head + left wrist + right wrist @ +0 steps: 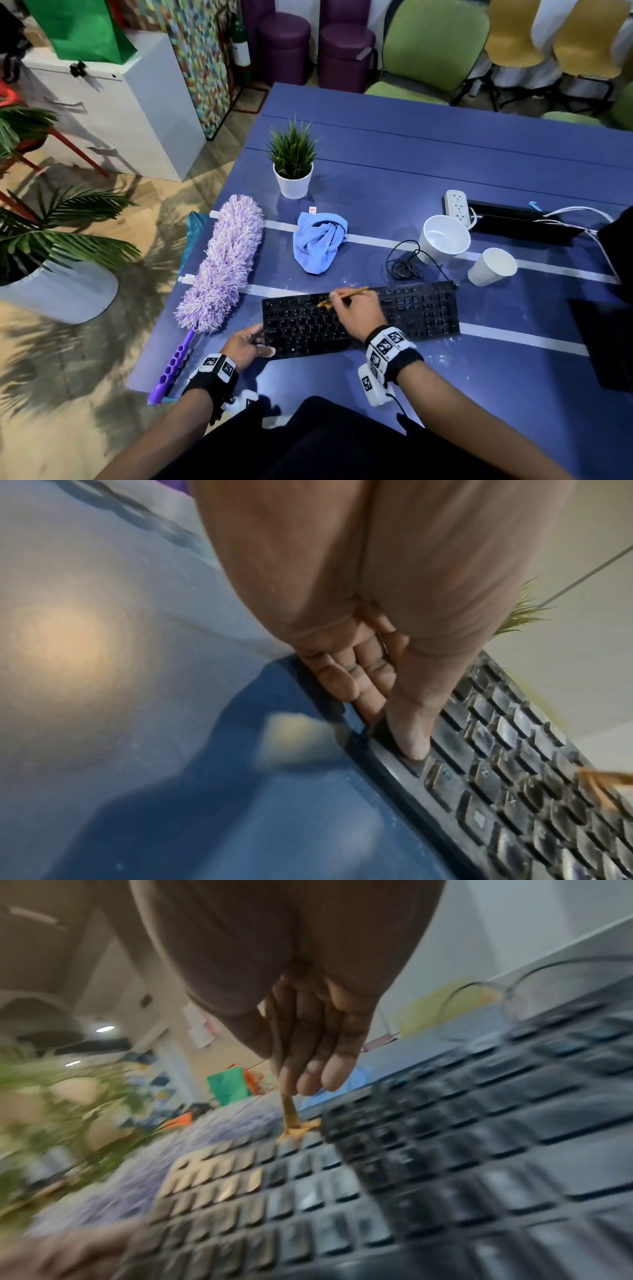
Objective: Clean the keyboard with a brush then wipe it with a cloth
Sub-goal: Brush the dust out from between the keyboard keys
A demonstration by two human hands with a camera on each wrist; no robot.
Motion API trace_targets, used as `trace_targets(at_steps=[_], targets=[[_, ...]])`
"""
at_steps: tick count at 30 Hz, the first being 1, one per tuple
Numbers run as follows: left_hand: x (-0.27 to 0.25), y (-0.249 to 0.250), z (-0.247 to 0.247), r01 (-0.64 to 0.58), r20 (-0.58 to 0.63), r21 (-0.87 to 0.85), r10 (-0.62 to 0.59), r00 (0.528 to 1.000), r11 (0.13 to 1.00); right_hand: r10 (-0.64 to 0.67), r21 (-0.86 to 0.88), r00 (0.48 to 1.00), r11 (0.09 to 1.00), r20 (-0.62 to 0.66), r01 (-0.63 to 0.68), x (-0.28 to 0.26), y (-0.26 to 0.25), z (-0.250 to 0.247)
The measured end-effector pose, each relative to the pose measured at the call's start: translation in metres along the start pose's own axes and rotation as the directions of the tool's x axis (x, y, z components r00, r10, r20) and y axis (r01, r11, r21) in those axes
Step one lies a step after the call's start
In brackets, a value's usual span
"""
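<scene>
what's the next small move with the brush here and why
Probably sweep the brush rightward along the upper key rows. The right hand pinches it with bristles splayed on the upper left keys, the left hand steadies the keyboard at its left end, and the keys look dusty, so the blue cloth should wait.

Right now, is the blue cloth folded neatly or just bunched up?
Bunched up. The blue cloth lies in a crumpled heap with loose folds on the table, beyond the keyboard, untouched by either hand.
</scene>
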State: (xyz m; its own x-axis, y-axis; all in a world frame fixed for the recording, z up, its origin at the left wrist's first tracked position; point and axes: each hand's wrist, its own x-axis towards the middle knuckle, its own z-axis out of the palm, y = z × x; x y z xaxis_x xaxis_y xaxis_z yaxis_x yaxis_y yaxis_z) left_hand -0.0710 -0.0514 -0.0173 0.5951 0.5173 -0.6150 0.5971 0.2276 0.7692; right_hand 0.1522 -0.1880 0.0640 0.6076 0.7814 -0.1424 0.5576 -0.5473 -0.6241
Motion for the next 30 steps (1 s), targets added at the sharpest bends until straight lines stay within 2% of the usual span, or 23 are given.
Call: trace_targets(at_steps=[5, 8, 10, 12, 16, 18, 21, 24, 27, 30], targets=[[0.004, -0.002, -0.003, 0.011, 0.036, 0.017, -0.011, 0.999, 1.0, -0.172, 0.239, 0.973, 0.962, 0.151, 0.133, -0.004, -0.049, 0.035], [0.002, 0.001, -0.001, 0.014, 0.025, 0.019, -0.014, 1.0, 1.0, -0.272, 0.21, 0.936, 0.951, 0.223, 0.226, -0.003, -0.068, 0.046], [0.004, -0.001, -0.001, 0.003, 0.034, 0.024, -0.004, 0.999, 1.0, -0.284, 0.15, 0.936, 0.955, 0.21, 0.256, 0.0, -0.068, 0.045], [0.006, -0.003, -0.002, 0.013, 0.04, 0.014, -0.013, 0.999, 1.0, -0.248, 0.105, 0.957, 0.967, 0.153, 0.234, 0.001, -0.056, 0.032], [-0.003, 0.004, -0.002, 0.026, -0.004, 0.012, -0.026, 1.0, 1.0, -0.06, 0.097, 0.998, 0.994, 0.036, 0.056, -0.002, -0.002, -0.012], [-0.001, 0.002, -0.003, 0.031, 0.011, 0.024, -0.031, 0.999, 0.999, 0.074, 0.094, 0.997, 0.993, -0.025, -0.071, -0.005, 0.03, -0.038], [0.001, 0.001, -0.005, 0.062, 0.017, 0.036, -0.063, 0.998, 0.997, 0.249, -0.107, 0.967, 0.961, -0.052, -0.253, -0.008, 0.067, -0.07], [-0.001, 0.004, -0.004, 0.05, 0.03, 0.055, -0.052, 0.998, 0.997, 0.279, -0.157, 0.95, 0.941, -0.143, -0.3, -0.007, 0.077, -0.086], [-0.003, 0.007, -0.002, 0.044, 0.013, 0.056, -0.045, 0.999, 0.997, 0.256, -0.054, 0.943, 0.96, -0.211, -0.273, -0.001, 0.072, -0.085], [-0.008, 0.012, 0.0, 0.044, -0.001, 0.057, -0.044, 0.999, 0.997, 0.246, -0.04, 0.957, 0.966, -0.153, -0.255, 0.002, 0.054, -0.076]])
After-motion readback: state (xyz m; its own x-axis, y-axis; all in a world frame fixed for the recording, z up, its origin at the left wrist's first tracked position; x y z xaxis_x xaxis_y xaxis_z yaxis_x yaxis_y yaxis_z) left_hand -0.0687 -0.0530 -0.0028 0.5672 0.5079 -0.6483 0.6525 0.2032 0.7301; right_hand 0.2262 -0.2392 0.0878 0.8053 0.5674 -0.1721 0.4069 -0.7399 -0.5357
